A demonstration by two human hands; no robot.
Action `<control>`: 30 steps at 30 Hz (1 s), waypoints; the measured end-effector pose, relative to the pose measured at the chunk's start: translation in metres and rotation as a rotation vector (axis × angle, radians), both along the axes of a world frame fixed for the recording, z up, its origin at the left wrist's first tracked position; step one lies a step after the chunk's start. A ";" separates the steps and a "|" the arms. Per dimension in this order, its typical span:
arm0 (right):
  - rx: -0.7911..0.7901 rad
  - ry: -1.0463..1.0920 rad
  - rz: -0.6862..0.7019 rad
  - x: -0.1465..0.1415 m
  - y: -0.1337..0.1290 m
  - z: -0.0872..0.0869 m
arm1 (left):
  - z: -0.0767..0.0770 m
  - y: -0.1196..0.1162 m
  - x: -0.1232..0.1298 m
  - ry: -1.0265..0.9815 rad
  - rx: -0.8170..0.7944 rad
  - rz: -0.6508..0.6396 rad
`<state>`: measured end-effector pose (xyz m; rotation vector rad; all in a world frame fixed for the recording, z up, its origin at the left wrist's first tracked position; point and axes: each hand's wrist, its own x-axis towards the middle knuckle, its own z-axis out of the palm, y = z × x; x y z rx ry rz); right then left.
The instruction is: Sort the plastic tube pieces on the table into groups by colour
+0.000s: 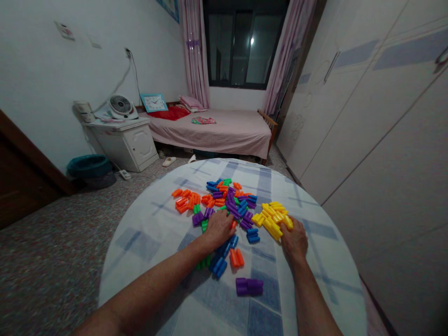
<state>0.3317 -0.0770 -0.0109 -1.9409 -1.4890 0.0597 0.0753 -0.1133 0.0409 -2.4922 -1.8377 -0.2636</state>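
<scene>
My left hand point(220, 227) reaches into a mixed pile of plastic toy building pieces. Its fingers are bent down beside a purple piece point(231, 205) and a partly hidden orange one; whatever they grip is hidden. To the right, my right hand point(296, 237) closes its fingers at the edge of a cluster of yellow pieces point(269, 218), on a yellow piece point(287, 221). Loose orange pieces point(182, 203) lie at the pile's left. Nearer to me are blue pieces point(219, 268), an orange pair point(237, 257) and a purple piece point(249, 286).
The round table point(147, 289) wears a checked cloth. Beyond it stand a bed point(231, 133) and a white cabinet point(136, 144) carrying a fan point(121, 105). A bin point(89, 167) is on the floor at left. A tall wardrobe point(367, 140) lines the right side.
</scene>
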 end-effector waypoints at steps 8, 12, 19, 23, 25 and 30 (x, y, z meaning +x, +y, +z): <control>0.012 -0.019 0.004 0.000 0.001 -0.002 | 0.007 0.011 0.002 -0.214 -0.071 -0.006; 0.010 -0.021 -0.001 -0.001 0.001 -0.001 | 0.023 -0.004 -0.001 -0.431 -0.020 -0.149; 0.002 -0.006 -0.007 -0.001 -0.001 0.001 | 0.021 -0.058 -0.002 -0.194 -0.211 -0.451; 0.000 0.003 0.001 -0.001 -0.001 0.001 | 0.002 -0.065 0.004 -0.088 -0.223 -0.412; 0.001 0.006 0.004 0.000 -0.001 0.001 | -0.003 -0.063 0.008 -0.092 -0.202 -0.398; 0.022 0.014 0.016 0.000 -0.001 0.001 | 0.013 -0.052 -0.001 -0.213 -0.152 -0.378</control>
